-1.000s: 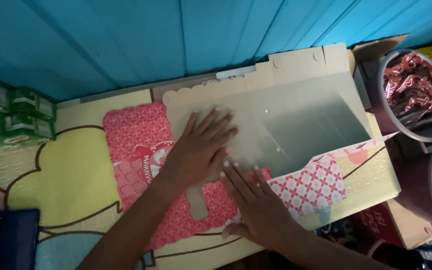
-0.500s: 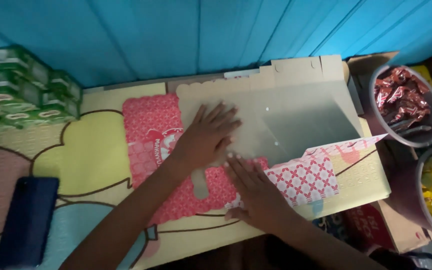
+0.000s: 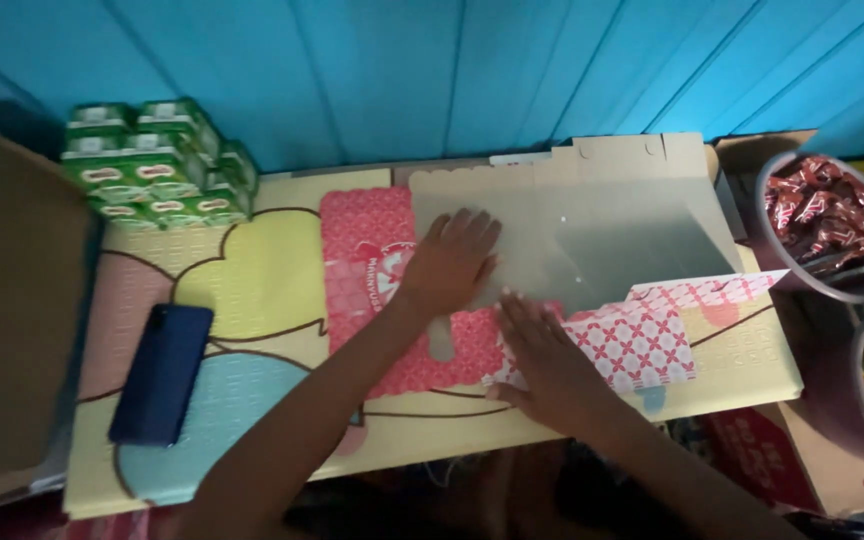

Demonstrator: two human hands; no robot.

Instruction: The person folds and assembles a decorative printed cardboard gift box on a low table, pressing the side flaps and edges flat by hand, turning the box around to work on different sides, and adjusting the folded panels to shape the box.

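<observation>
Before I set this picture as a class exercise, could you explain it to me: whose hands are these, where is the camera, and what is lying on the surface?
There is no machine here. A person wears a camera on the head, so the one picture looks down along their own bare arms. The left hand lies flat, fingers spread, on an unfolded cardboard box, part plain grey, part red patterned. The right hand presses flat on the box's red and white flap. Neither hand grips anything; both only press down.

The box lies on a pastel mat with rounded coloured shapes. On the mat to the left lies a dark blue phone, and behind it stands a stack of green cartons. At the right edge a bowl holds red wrapped sweets. A blue plank wall runs behind.
</observation>
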